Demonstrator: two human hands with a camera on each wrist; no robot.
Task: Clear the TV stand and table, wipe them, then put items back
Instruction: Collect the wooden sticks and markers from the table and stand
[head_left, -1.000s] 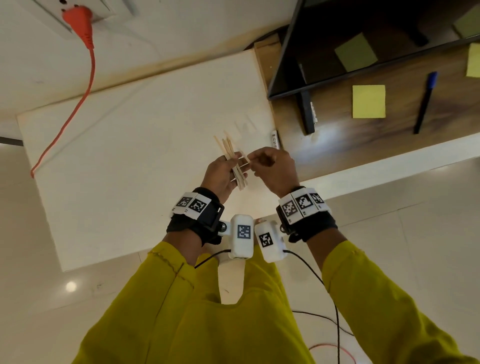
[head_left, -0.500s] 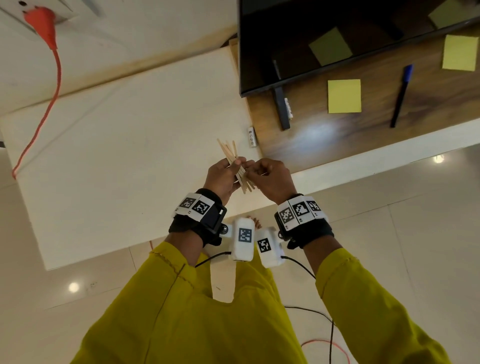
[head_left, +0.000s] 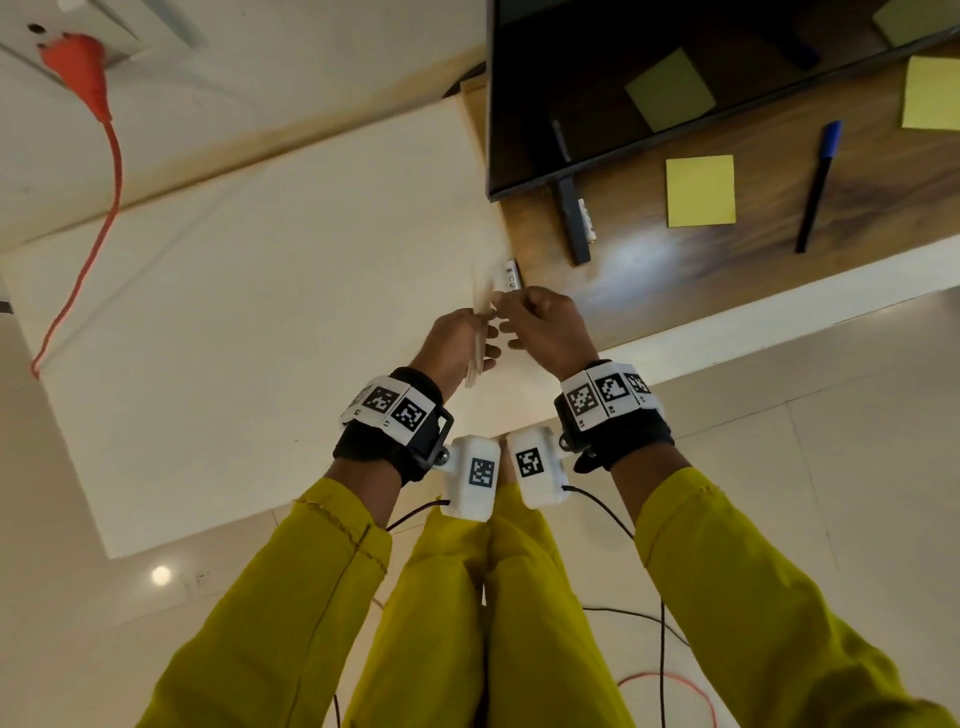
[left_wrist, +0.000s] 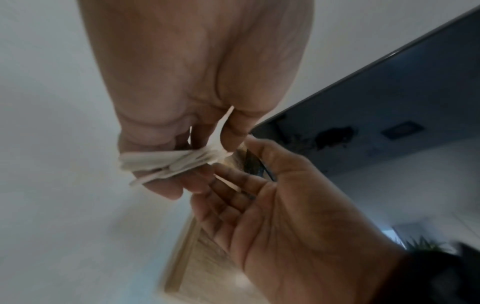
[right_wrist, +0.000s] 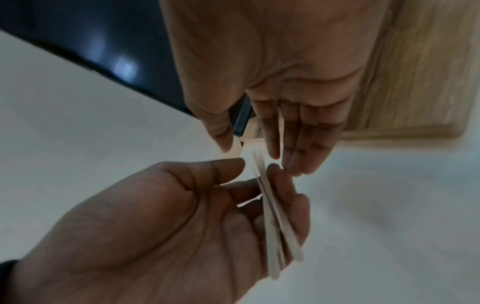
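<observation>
Flat pale wooden sticks (head_left: 477, 349): a bundle gripped in the curled fingers of the left hand (head_left: 457, 347), held above the white desk (head_left: 249, 322). Right hand (head_left: 545, 327): fingers relaxed and nearly straight, tips meeting the bundle's upper end. Nearby on brown wooden TV stand (head_left: 675, 270): black television (head_left: 597, 78), yellow sticky notes (head_left: 700, 191), blue-capped black pen (head_left: 816, 184). Labels unreadable

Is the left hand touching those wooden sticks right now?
Touching. In the left wrist view the left hand has its fingers curled round the bundle of wooden sticks; the right wrist view shows the sticks lying against its fingers too.
</observation>
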